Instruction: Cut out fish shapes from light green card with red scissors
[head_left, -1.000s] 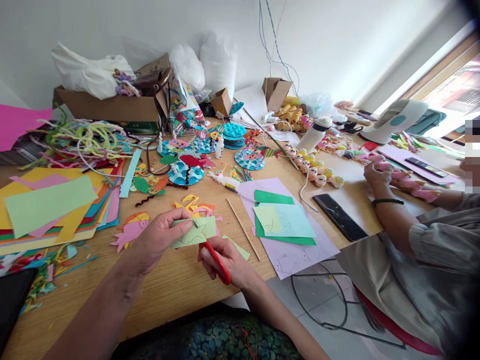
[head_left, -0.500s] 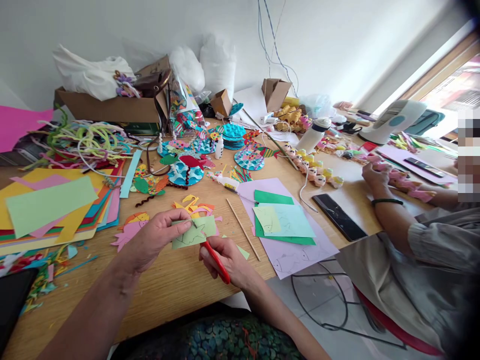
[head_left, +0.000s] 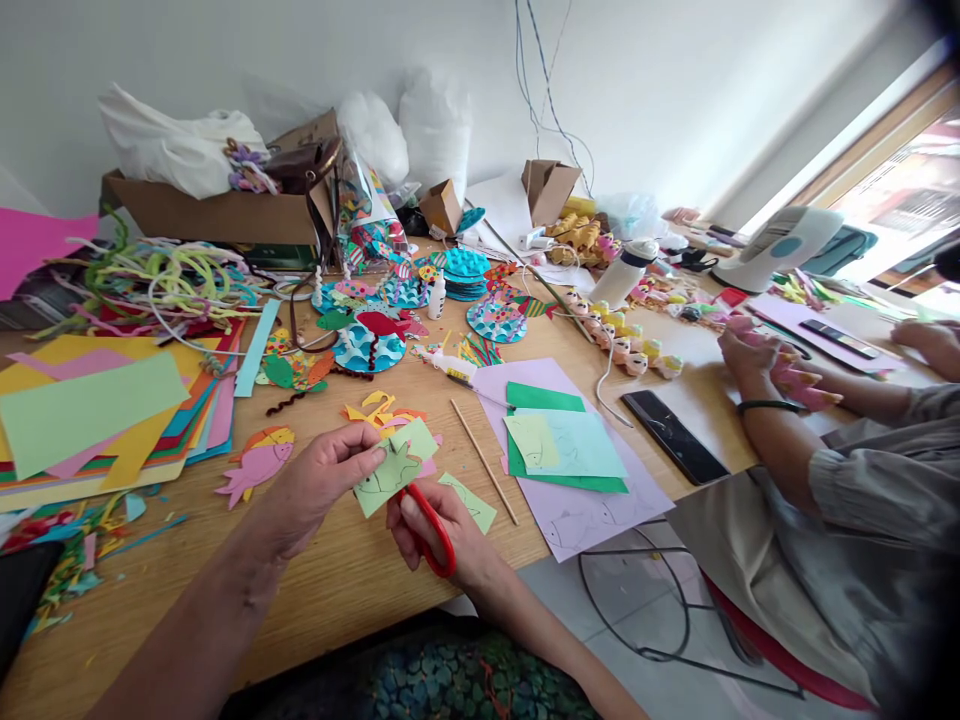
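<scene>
Green paper [head_left: 390,478]: pinched at its left edge by left thumb and fingers [head_left: 360,455], above table's [head_left: 337,600] near edge. Right hand [head_left: 442,530]: fingers round red scissors [head_left: 433,535], at paper's lower edge.

The pale green card [head_left: 394,468] has swung from nearly level; its far end now tips up towards two o'clock. Beyond the red scissors [head_left: 439,535], more of the green offcut [head_left: 472,503] shows at four o'clock from the card.

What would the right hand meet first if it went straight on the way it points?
Probably the green paper in the left hand; the red scissors in the right hand point at it, though depth is unclear.
</scene>
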